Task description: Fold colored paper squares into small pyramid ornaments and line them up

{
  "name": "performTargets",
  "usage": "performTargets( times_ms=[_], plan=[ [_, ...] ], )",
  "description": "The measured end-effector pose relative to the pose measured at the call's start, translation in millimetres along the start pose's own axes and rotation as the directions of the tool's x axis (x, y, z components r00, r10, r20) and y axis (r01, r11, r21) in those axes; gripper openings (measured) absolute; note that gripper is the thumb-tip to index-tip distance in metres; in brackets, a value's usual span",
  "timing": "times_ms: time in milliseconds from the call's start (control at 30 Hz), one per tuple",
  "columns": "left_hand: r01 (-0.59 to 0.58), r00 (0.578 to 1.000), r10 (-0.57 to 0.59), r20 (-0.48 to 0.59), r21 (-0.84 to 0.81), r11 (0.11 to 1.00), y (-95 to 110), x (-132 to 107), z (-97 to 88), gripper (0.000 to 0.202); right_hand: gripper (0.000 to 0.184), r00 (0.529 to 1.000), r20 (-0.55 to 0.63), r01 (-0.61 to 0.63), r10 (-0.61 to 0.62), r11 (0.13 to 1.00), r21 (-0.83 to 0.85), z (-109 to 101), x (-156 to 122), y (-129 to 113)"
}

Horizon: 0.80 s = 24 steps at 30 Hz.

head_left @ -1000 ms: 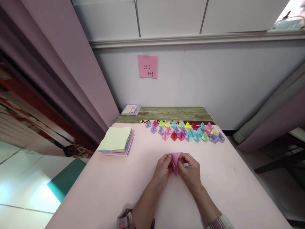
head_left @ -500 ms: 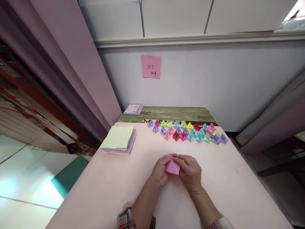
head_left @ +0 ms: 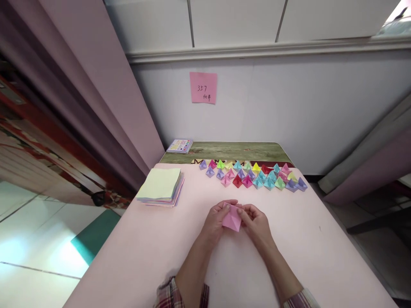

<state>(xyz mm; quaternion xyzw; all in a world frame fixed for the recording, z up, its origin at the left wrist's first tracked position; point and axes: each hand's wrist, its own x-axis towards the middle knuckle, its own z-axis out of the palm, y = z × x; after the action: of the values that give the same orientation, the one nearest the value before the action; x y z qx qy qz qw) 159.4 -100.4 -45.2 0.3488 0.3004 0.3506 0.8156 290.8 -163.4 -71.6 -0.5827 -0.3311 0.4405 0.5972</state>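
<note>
A small folded piece of pink origami paper [head_left: 231, 220] is held up between both hands, just over the pink tabletop. Crease lines meet near its middle, and one corner points down toward me. My left hand [head_left: 215, 219] pinches its left side, thumb on the face and fingers behind. On the right side, my right hand [head_left: 257, 222] grips the paper the same way, thumb near the upper right corner. The fingers behind the paper are partly hidden.
Rows of small folded paper boats [head_left: 247, 182] in many colours stand along the far side of the table [head_left: 154, 256]. A stack of square paper [head_left: 160, 184], light yellow on top, lies at the left. Behind it is a printed packet [head_left: 180, 146]. A pink note [head_left: 203, 87] hangs on the wall.
The pink paper has turned and now shows a flatter, creased face with a corner pointing down. My right thumb has shifted onto its upper right, and both hands have moved slightly away from me.
</note>
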Motion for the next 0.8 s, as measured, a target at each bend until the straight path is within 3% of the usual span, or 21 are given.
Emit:
performTargets(
  times_ms=[100, 300, 400, 533, 633, 800],
  plan=[
    [-0.007, 0.999, 0.006, 0.034, 0.043, 0.999, -2.4, -0.9, 1.9, 0.038, 0.043, 0.998, 0.038, -0.044, 0.041, 0.997, 0.064, 0.2, 2.5, 6.4],
    [-0.096, 0.993, 0.108, -0.053, 0.195, 0.976, -4.0, 2.1, -1.8, 0.047, 0.037, 0.995, -0.090, -0.025, 0.041, 0.985, 0.173, -1.9, 4.5, 9.3],
    [-0.152, 0.982, 0.176, -0.063, 0.281, 0.948, -2.9, 0.1, -0.9, 0.050, 0.040, 0.995, -0.099, -0.009, 0.027, 0.984, 0.179, -2.5, 3.2, 4.1],
    [-0.182, 0.966, 0.232, -0.112, 0.340, 0.923, -2.3, -1.8, -0.2, 0.027, 0.041, 0.998, -0.036, 0.058, -0.054, 0.991, 0.123, -6.1, 0.1, -6.5],
    [-0.157, 0.969, 0.203, -0.145, 0.275, 0.948, -1.8, -1.2, -1.5, 0.016, 0.033, 0.993, 0.076, 0.083, -0.092, 0.990, 0.116, -11.5, -1.1, -13.4],
    [-0.097, 0.994, 0.100, -0.052, 0.065, 0.993, 4.3, -2.1, 0.2, 0.026, 0.042, 0.976, 0.200, 0.055, -0.088, 0.985, 0.164, -17.2, -0.2, -17.8]
  ],
)
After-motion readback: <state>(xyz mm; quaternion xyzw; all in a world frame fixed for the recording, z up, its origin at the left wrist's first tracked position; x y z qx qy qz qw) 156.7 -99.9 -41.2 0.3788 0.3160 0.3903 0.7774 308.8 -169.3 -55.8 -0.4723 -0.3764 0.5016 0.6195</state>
